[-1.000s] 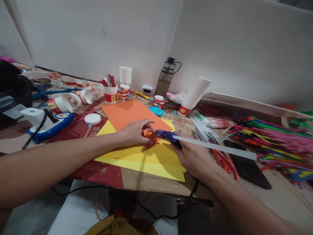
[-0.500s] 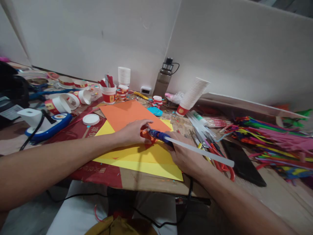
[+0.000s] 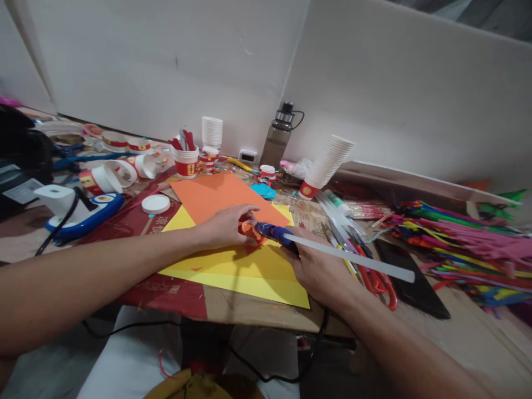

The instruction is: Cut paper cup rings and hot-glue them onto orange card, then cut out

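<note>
My right hand (image 3: pixel 318 266) is wrapped round a dark blue hot glue gun (image 3: pixel 272 230). A long white glue stick (image 3: pixel 353 256) juts from its back end, slanting over my right wrist. The gun's nozzle points left at a small curled orange paper piece (image 3: pixel 250 228). My left hand (image 3: pixel 230 226) grips that piece between thumb and fingers, which partly hide it. Whether nozzle and paper touch, I cannot tell. Both hands are above yellow paper sheets (image 3: pixel 266 282), and an orange sheet (image 3: pixel 220 194) lies just behind them.
Behind the sheets stand a water bottle (image 3: pixel 276 136), a leaning stack of paper cups (image 3: pixel 328 166) and a cup of red-handled tools (image 3: pixel 185 160). A blue-and-white device (image 3: pixel 89 213) sits left. Scissors (image 3: pixel 380 285), a black flat slab (image 3: pixel 415 282) and pipe cleaners (image 3: pixel 477 238) lie right.
The glue gun has shifted slightly right, its nozzle drawn back a little from the middle of the orange paper piece. More of that piece shows. My left hand has barely moved.
</note>
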Tool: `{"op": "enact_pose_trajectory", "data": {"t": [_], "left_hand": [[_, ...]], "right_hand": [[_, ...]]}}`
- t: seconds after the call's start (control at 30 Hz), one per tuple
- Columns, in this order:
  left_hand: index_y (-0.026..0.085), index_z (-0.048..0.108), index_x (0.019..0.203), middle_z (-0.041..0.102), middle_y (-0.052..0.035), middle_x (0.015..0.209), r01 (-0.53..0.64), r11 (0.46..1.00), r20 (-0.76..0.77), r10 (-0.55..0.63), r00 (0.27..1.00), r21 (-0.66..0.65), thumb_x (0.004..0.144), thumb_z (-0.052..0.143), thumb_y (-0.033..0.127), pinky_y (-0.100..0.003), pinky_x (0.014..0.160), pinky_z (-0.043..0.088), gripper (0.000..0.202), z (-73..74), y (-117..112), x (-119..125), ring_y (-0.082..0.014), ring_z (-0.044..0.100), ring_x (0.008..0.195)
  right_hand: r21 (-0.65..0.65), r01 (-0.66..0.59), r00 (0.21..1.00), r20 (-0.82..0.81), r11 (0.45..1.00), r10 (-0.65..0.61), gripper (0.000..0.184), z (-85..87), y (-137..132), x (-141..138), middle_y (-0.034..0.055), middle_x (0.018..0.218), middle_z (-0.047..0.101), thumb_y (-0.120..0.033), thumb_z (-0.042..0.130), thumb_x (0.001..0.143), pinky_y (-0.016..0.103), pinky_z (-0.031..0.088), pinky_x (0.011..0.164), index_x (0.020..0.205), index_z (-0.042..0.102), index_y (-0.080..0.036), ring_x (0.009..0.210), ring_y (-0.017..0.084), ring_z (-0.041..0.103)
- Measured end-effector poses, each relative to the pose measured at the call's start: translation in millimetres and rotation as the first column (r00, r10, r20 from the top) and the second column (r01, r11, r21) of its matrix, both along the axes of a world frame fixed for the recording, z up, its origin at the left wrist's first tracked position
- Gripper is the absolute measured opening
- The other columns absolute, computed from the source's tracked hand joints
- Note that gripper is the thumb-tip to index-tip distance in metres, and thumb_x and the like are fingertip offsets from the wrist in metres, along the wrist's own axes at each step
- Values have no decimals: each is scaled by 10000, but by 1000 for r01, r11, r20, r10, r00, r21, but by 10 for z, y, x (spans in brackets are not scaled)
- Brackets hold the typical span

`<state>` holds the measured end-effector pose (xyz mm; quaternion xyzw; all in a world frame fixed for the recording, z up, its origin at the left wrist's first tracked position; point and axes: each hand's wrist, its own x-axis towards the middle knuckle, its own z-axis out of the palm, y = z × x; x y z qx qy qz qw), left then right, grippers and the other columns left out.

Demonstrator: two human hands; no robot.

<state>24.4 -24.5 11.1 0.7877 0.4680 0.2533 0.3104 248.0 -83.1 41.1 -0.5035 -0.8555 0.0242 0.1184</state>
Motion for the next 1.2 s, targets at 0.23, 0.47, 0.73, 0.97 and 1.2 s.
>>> {"op": "enact_pose_trajectory", "data": {"t": [0.23, 0.47, 0.73, 0.97, 1.2], "left_hand": [[195, 483, 1363, 655, -75, 1218, 11, 1000, 7, -11, 1000, -15, 636, 753, 474, -371, 948, 449, 824, 1, 1, 1, -255, 610, 1104], [205, 475, 1368, 639, -82, 1240, 2, 1000, -14, -2, 1000, 5, 635, 747, 451, -388, 959, 449, 820, -16, 5, -13, -268, 603, 1125], [217, 466, 1390, 635, -79, 1262, 5, 999, -23, -4, 1000, 34, 631, 753, 451, -397, 979, 439, 844, -64, 33, -29, -278, 588, 1151], [194, 475, 1377, 619, -94, 1265, -1, 1000, 20, 1, 1000, 15, 623, 764, 456, -391, 957, 456, 849, -59, 22, -23, -269, 602, 1117], [212, 455, 1393, 600, -107, 1282, 15, 999, -3, -15, 1000, 34, 642, 741, 516, -411, 977, 435, 859, -22, -5, -19, -283, 582, 1141]], "right_hand": [[-31, -49, 998, 28, 998, 50, 168, -45, 48, -62, 83, 978, 652, -176, 404, 961, 335, 409, 780, 1044, 550, -186, 896, 211, 576], [-4, 5, 998, 61, 1000, -5, 137, -28, 38, -45, 78, 931, 636, -215, 410, 967, 303, 393, 678, 1000, 540, -187, 810, 200, 572], [9, 61, 998, 17, 998, -61, 98, -25, -7, 3, 79, 876, 624, -214, 448, 948, 302, 405, 667, 937, 544, -196, 778, 204, 569], [-11, -19, 998, -64, 1000, 18, 158, -76, 18, -41, 91, 943, 634, -263, 419, 971, 331, 433, 758, 979, 557, -186, 871, 217, 573], [-43, -26, 999, -43, 999, 24, 140, -72, 53, -90, 92, 984, 642, -220, 420, 968, 376, 429, 838, 1004, 551, -186, 937, 228, 571]]}}
